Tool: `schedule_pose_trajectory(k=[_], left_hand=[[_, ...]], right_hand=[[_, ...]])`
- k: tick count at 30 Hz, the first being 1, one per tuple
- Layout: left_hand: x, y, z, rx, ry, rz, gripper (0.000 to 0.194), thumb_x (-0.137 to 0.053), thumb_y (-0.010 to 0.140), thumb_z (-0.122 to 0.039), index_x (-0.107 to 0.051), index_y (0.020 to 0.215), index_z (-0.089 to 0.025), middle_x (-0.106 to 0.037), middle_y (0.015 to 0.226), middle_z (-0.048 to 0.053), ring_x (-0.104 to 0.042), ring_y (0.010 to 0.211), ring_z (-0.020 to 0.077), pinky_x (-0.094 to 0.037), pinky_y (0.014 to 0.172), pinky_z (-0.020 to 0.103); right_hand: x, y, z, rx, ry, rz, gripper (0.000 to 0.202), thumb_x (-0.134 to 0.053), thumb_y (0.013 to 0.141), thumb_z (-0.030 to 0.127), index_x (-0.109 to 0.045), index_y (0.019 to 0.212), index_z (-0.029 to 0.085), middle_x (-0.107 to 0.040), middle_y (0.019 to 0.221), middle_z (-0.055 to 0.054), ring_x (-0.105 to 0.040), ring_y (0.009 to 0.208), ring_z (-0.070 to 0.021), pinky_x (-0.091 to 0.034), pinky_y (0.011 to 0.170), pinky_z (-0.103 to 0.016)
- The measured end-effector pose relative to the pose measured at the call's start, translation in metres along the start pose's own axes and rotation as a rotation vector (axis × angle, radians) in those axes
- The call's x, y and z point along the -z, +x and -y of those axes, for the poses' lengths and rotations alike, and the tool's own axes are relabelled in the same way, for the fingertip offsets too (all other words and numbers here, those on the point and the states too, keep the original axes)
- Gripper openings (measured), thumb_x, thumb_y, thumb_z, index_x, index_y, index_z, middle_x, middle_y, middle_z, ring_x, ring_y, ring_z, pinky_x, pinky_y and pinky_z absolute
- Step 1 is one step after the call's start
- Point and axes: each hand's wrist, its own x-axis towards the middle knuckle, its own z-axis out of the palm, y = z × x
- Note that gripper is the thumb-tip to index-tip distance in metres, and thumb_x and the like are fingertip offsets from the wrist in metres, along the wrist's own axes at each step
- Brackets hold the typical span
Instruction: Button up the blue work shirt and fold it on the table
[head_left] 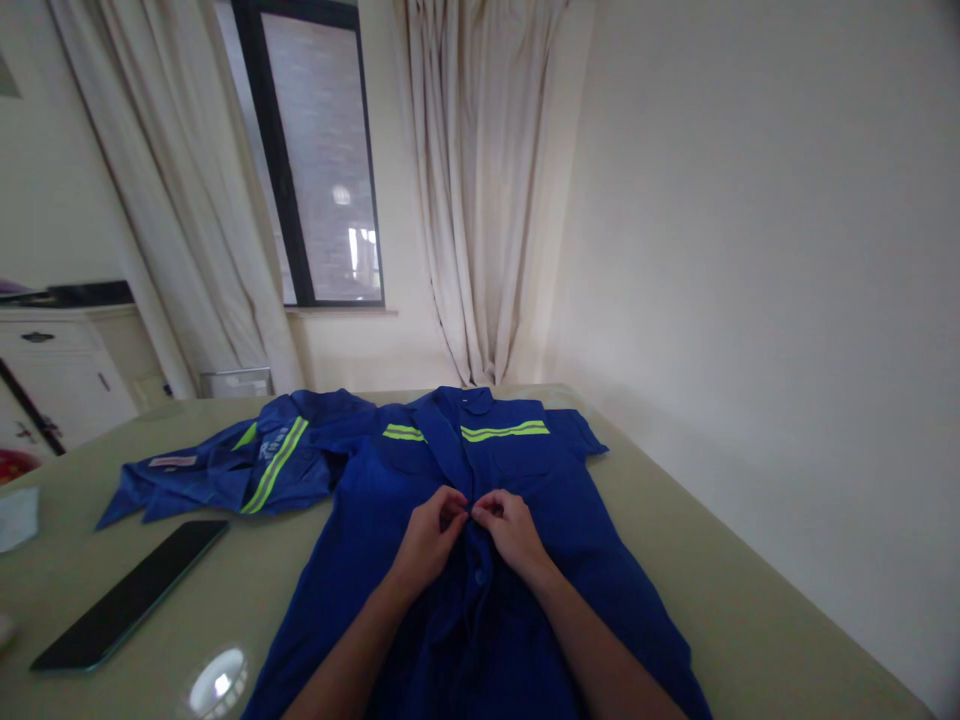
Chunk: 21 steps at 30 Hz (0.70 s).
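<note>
- Left hand (433,530): thumb and fingers drawn nearly together, pinching the front edge of a blue fabric work garment with yellow-green and silver stripes (547,500).
- Right hand (511,527): same closed pinch on that front edge, its fingertips just beside my left ones. I cannot tell whether a button sits between them.
- Garment position: front up on the pale green tabletop (720,590), collar at the far end, lower part toward me, between and under my forearms. A small round blue button (480,577) shows below my hands.
- To the left: a second blue garment with a matching stripe (304,465), crumpled, touching the first.
- Nearer me, left: a flat black rectangular slab with a teal edge (131,597), lying diagonally, apart from both garments.
</note>
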Motion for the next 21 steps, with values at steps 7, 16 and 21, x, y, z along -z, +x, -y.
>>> schedule_pose_trajectory(k=[7, 16, 21], left_hand=[[-0.001, -0.015, -0.014, -0.283, 0.524, 0.086, 0.023, -0.046, 0.097, -0.020, -0.067, 0.107, -0.025, -0.071, 0.101, 0.004, -0.068, 0.095, 0.0195, -0.051, 0.086, 0.030], [0.016, -0.030, -0.011, 0.081, 0.215, -0.080, 0.036, -0.036, 0.103, -0.041, -0.066, 0.105, -0.021, -0.074, 0.078, 0.002, -0.072, 0.072, 0.0196, -0.057, 0.070, 0.030], [0.086, -0.129, 0.019, -0.357, 0.578, 0.248, 0.057, -0.062, 0.092, -0.053, -0.049, 0.146, -0.041, -0.068, 0.137, 0.002, -0.067, 0.121, 0.0229, -0.056, 0.102, 0.035]], right_hand=[[0.009, 0.001, -0.012, -0.263, 0.191, 0.151, 0.020, -0.069, 0.074, 0.035, -0.072, 0.075, 0.015, -0.048, 0.046, 0.005, -0.038, 0.042, -0.0091, -0.022, 0.044, -0.023], [0.032, -0.036, 0.012, 0.097, 0.054, 0.089, 0.046, -0.066, 0.084, 0.058, -0.074, 0.108, 0.019, -0.075, 0.097, -0.008, -0.069, 0.083, -0.0219, -0.053, 0.070, -0.030], [0.123, -0.135, -0.024, 0.361, -0.441, 0.374, 0.084, -0.083, 0.073, 0.060, -0.052, 0.147, 0.037, -0.058, 0.148, -0.005, -0.056, 0.133, -0.0313, -0.046, 0.111, -0.039]])
